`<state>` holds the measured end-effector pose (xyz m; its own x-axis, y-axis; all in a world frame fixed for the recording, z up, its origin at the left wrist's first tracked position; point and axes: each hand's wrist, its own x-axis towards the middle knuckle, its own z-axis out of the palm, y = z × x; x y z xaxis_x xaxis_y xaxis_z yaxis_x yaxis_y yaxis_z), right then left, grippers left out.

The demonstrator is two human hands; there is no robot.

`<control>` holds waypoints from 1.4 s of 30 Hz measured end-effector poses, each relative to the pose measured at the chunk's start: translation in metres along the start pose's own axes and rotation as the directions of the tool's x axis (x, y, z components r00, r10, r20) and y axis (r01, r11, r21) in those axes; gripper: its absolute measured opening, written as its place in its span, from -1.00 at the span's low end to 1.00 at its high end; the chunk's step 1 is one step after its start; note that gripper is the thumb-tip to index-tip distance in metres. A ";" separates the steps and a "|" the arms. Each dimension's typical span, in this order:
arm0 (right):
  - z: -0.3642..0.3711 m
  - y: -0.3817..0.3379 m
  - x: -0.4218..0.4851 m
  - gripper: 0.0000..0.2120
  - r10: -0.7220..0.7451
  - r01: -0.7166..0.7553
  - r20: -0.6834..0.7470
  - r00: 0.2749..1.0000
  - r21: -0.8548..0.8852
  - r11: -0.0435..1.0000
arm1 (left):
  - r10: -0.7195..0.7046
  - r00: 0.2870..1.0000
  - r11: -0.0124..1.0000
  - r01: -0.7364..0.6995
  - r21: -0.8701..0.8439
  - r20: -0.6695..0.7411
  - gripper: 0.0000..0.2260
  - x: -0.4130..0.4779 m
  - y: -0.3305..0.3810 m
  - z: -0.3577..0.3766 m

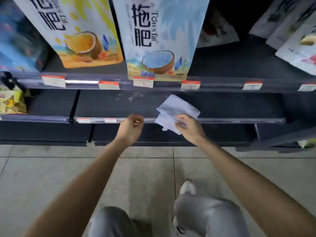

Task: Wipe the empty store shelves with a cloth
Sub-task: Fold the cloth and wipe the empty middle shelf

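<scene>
A pale blue folded cloth [174, 108] is held in my right hand [189, 128] over the front lip of a dark, empty shelf [109, 106]. Part of the cloth lies over the shelf surface and part hangs past the edge rail. White dust specks show on the shelf near its back, left of the cloth. My left hand [130, 129] hovers just in front of the shelf edge, fingers curled in with nothing visibly held.
The shelf above carries tall snack bags, a yellow coconut bag [82, 40] and a blue coconut bag [159, 48], with price tags [143, 81] along its rail. A yellow packet [12, 101] sits at the left of the empty shelf. Grey tiled floor [51, 168] lies below.
</scene>
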<state>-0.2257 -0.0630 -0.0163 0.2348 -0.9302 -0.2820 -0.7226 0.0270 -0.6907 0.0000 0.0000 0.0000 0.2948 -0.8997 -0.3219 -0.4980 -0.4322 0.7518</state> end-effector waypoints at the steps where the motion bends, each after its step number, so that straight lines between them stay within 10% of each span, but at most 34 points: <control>1: 0.007 0.009 0.014 -0.66 -0.054 0.051 -0.056 0.997 -0.056 0.997 | 0.034 0.999 0.999 -0.034 0.004 -0.023 -0.83 0.010 -0.008 0.012; 12: 0.060 0.075 0.077 -0.56 -0.476 0.353 -0.284 0.833 -0.391 0.850 | 0.435 0.864 0.896 -0.444 0.024 -0.256 -0.86 0.099 -0.060 0.091; 29: 0.110 -0.005 0.058 -0.79 -0.288 0.378 -0.368 0.884 0.200 0.904 | 0.320 0.947 0.642 -0.231 -0.731 -0.018 -0.70 0.068 -0.077 0.040; 42: 0.158 -0.084 0.047 -0.72 -0.173 0.247 -0.185 0.967 0.537 0.807 | 0.251 0.939 0.619 -0.342 -0.707 -0.234 -0.72 0.049 -0.119 -0.031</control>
<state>-0.0515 -0.0509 -0.0769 0.2316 -0.9723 -0.0301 -0.1762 -0.0115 -0.9843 0.0992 0.0089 -0.0877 0.3433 -0.9390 0.0209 0.1679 0.0832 0.9823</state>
